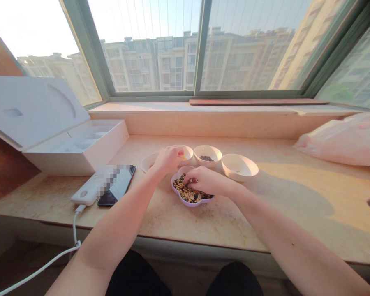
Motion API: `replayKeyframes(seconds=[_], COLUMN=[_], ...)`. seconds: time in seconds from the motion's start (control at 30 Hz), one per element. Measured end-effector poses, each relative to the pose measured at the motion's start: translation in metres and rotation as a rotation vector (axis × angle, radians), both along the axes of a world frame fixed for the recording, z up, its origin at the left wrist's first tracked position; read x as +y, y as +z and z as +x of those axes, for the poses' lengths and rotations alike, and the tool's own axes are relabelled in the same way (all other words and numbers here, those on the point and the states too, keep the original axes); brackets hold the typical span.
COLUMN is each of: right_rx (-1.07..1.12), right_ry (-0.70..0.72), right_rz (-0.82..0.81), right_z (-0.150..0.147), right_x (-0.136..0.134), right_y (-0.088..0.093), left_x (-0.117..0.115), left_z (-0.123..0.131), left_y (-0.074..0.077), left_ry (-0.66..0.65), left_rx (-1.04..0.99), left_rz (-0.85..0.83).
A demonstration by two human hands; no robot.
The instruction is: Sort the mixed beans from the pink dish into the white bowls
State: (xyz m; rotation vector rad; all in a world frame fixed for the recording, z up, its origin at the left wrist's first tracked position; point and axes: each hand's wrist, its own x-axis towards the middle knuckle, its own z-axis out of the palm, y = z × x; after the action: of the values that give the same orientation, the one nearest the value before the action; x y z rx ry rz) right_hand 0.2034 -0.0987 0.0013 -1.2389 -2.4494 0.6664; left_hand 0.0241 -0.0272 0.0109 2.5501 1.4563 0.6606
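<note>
**Mixed seeds (pixel 189 194) in the purple dish (pixel 193 204)**

We locate the seeds in the purple dish, which stands on the surface (pixel 185 224), in front of a row of four white bowls. We see the right hand (pixel 206 181) over the dish, its fingers curled, tips down among the seeds; we cannot tell how far they part or whether they grip any. We see the left hand (pixel 169 159) at the second bowl (pixel 188 152) from the left, which contains yellow grains (pixel 184 157). Its fingers are bent; we cannot tell whether they hold anything. We find the leftmost bowl (pixel 146 163) partly hidden by this hand. The third bowl (pixel 208 151) contains dark seeds (pixel 206 158); the rightmost bowl (pixel 242 165) contains a small bit. To the left, we note a phone (pixel 119 191) beside a white power bank (pixel 85 191), with an open box (pixel 106 144) behind them.
</note>
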Motion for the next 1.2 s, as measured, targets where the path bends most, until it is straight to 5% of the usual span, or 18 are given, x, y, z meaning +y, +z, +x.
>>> replayKeyframes(seconds=[0.37,0.87,1.2], right_rx=[-0.038,0.147,0.063], right_ry=[-0.021,-0.070,-0.021], right_rz=[0.008,-0.011,0.001], right_z=[-0.007,-0.007,-0.008], right_x=[0.006,-0.003,0.002], right_y=[-0.013,-0.009,-0.010], left_x=[0.003,0.006,0.004], left_z=[0.001,0.001,0.000], left_y=[-0.003,-0.004,-0.003], left_ry=[0.018,0.014,-0.001], left_rx=[0.058,0.039,0.036], left_rz=[0.002,-0.040,-0.042])
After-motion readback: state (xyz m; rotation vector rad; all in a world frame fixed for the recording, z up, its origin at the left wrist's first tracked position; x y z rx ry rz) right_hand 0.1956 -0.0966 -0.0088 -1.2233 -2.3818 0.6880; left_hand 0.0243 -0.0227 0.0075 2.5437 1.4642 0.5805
